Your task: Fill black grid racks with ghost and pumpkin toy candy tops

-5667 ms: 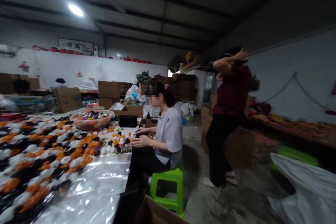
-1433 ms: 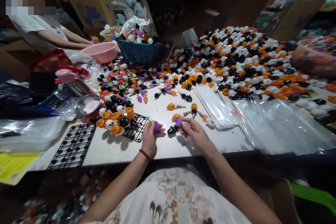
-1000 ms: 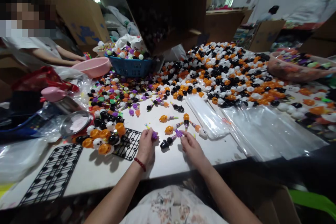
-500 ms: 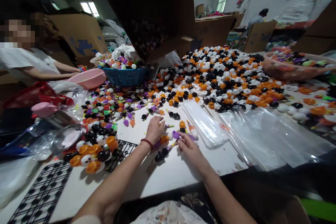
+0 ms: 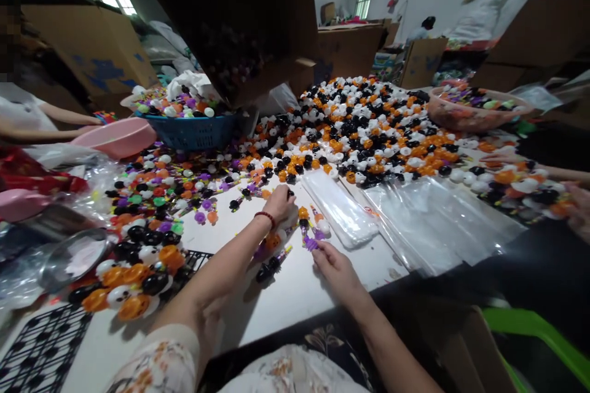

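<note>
My left hand [image 5: 280, 204], with a red bead bracelet at its wrist, is closed at the far side of the white work surface. A bit of a small black toy piece [image 5: 291, 194] shows at its fingertips; the rest is hidden by the hand. Between thumb and fingers of my right hand [image 5: 338, 270] is a small purple-topped stick toy [image 5: 311, 244]. Close by lie an orange pumpkin-topped stick toy [image 5: 303, 213] and a white-topped one [image 5: 323, 226]. Nearer me, a black-topped stick toy [image 5: 267, 269] rests beside my left forearm.
A big heap of orange, black and white pieces [image 5: 364, 129] covers the back. Clear plastic bags [image 5: 341, 209] lie right of my hands. A blue basket [image 5: 193, 132] and pink basin [image 5: 115, 138] stand left. Other people's hands are at both sides; a bunch of toys [image 5: 133, 285] sits near left.
My left hand has moved away from me to the black piece and closed there. My right hand keeps the purple-topped toy. The view has turned right, bringing another person's hands in at the right.
</note>
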The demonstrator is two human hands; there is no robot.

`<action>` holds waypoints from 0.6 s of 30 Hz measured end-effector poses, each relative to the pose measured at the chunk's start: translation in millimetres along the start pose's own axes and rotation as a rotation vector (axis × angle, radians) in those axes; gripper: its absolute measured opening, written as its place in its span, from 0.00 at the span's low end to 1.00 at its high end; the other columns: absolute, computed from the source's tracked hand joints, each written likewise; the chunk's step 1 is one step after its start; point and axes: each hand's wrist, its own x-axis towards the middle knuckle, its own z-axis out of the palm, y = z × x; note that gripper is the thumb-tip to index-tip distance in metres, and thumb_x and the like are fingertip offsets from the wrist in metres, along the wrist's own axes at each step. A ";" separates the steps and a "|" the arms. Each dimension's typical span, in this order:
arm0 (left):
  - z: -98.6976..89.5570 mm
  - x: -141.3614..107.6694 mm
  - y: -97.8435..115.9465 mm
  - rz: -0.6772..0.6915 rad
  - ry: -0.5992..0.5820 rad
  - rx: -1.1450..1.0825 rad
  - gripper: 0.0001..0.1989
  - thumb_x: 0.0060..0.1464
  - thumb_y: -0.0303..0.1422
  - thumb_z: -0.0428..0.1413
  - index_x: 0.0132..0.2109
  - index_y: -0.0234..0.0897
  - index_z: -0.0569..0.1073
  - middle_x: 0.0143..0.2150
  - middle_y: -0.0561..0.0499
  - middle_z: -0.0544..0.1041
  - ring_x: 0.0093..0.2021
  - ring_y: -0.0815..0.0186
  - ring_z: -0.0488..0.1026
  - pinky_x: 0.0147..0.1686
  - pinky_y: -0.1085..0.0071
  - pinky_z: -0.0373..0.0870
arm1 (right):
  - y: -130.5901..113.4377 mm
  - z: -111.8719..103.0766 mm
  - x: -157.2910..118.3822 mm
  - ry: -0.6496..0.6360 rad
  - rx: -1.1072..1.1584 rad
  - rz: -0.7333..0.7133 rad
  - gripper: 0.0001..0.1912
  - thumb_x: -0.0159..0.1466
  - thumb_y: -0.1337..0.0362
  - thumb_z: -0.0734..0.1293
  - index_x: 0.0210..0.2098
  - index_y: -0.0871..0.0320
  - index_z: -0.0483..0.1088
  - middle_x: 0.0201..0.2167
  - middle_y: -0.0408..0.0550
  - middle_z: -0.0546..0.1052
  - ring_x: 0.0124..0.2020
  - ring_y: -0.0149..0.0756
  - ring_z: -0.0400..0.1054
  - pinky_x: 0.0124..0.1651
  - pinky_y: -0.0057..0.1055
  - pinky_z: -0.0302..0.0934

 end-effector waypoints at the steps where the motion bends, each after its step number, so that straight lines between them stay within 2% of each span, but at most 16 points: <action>1: -1.9 -8.0 1.4 -0.047 0.016 -0.078 0.10 0.51 0.35 0.59 0.31 0.38 0.65 0.33 0.49 0.68 0.34 0.64 0.68 0.34 0.68 0.67 | -4.5 -0.4 -0.9 0.023 -0.040 -0.016 0.23 0.65 0.45 0.65 0.50 0.54 0.73 0.26 0.42 0.70 0.25 0.32 0.62 0.27 0.28 0.56; 5: -7.8 -60.2 11.5 -0.185 0.006 -0.421 0.15 0.56 0.46 0.53 0.38 0.37 0.66 0.32 0.49 0.71 0.26 0.69 0.67 0.24 0.73 0.61 | -27.4 3.8 -1.7 0.079 -0.213 -0.154 0.19 0.67 0.49 0.62 0.45 0.55 0.75 0.29 0.45 0.74 0.29 0.35 0.66 0.32 0.31 0.61; 7: -10.0 -89.9 18.2 -0.219 -0.002 -0.566 0.19 0.53 0.48 0.55 0.41 0.37 0.67 0.32 0.49 0.72 0.25 0.70 0.67 0.23 0.74 0.60 | -36.7 8.6 -1.0 0.098 -0.296 -0.240 0.17 0.68 0.51 0.62 0.45 0.55 0.75 0.34 0.48 0.78 0.35 0.39 0.70 0.39 0.33 0.64; 10: -12.1 -124.9 27.3 -0.254 0.029 -0.709 0.20 0.51 0.49 0.58 0.40 0.37 0.68 0.31 0.52 0.70 0.24 0.72 0.66 0.22 0.76 0.59 | -42.8 17.0 -1.5 0.092 -0.371 -0.334 0.16 0.69 0.54 0.62 0.47 0.57 0.74 0.42 0.51 0.80 0.41 0.41 0.73 0.45 0.34 0.65; 13: -11.9 -144.1 31.9 -0.251 0.066 -0.776 0.20 0.50 0.49 0.61 0.37 0.37 0.67 0.31 0.54 0.68 0.26 0.73 0.66 0.24 0.77 0.62 | -41.7 23.3 -4.7 0.087 -0.418 -0.385 0.16 0.69 0.56 0.62 0.49 0.57 0.74 0.42 0.51 0.80 0.40 0.40 0.74 0.44 0.33 0.66; 18: -7.6 -155.0 28.3 -0.199 0.079 -0.747 0.18 0.53 0.48 0.61 0.36 0.38 0.67 0.28 0.56 0.66 0.25 0.73 0.62 0.24 0.77 0.61 | -39.5 23.4 -11.2 0.109 -0.499 -0.422 0.16 0.70 0.57 0.61 0.50 0.59 0.74 0.45 0.55 0.80 0.42 0.42 0.75 0.46 0.35 0.68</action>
